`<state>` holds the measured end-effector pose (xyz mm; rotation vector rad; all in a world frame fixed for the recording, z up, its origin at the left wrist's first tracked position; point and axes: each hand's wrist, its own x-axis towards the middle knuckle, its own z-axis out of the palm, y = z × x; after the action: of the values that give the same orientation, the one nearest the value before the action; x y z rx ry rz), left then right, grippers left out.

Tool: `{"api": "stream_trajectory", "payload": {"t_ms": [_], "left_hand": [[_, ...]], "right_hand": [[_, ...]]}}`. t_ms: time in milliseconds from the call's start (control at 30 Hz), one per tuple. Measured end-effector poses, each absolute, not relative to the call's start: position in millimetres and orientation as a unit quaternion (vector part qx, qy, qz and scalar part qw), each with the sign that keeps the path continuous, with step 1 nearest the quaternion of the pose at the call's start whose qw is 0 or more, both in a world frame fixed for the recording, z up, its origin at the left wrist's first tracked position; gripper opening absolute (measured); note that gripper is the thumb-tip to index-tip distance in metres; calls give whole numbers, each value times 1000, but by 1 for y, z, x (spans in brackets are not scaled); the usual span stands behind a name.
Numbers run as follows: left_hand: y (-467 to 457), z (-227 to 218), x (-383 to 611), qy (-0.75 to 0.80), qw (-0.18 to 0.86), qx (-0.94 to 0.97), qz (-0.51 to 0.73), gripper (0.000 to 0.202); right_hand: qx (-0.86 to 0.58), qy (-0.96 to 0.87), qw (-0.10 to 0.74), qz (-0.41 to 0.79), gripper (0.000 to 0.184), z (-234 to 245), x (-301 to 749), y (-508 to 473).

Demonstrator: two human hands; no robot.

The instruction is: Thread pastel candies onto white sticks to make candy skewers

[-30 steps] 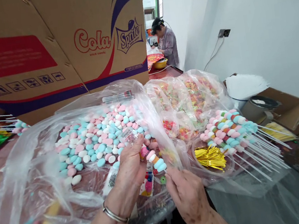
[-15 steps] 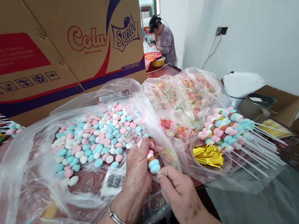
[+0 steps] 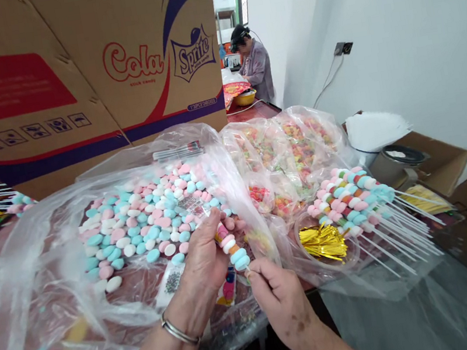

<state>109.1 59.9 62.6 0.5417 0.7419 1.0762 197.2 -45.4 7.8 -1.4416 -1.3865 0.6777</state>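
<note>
A candy skewer of pink, white, orange and blue sweets lies tilted between my hands. My left hand is closed round a clear printed bag at the skewer's upper end. How far the bag covers the sweets I cannot tell. My right hand pinches the white stick just below the lowest blue sweet. Beyond my left hand, many loose pink, white and blue sweets are spread on a clear plastic sheet. Below it lies a piece of colourful printed wrapper.
To the right are gold twist ties in a round tub, and stacked finished skewers. Bags of gummy sweets lie behind. A tall Cola Sprite carton stands at back left. Another person works at the far table.
My left hand has drawn slightly left, and more of the skewer's upper sweets show. A piece of printed wrapper has come into sight below it. My right hand keeps its pinch.
</note>
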Motion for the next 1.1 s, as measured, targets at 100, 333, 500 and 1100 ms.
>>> {"api": "stream_trajectory", "payload": {"t_ms": [100, 333, 500, 1100], "left_hand": [[54, 56, 115, 319, 757, 285, 494, 31], [40, 48, 119, 338, 762, 309, 457, 25], [45, 54, 109, 340, 783, 323, 409, 26], [81, 74, 105, 371, 682, 206, 596, 18]], "right_hand": [[-619, -647, 445, -17, 27, 7, 195, -42], [-619, -649, 443, -9, 27, 11, 199, -40], [-602, -642, 474, 13, 26, 8, 209, -44], [-564, -624, 483, 241, 24, 16, 207, -57]]}}
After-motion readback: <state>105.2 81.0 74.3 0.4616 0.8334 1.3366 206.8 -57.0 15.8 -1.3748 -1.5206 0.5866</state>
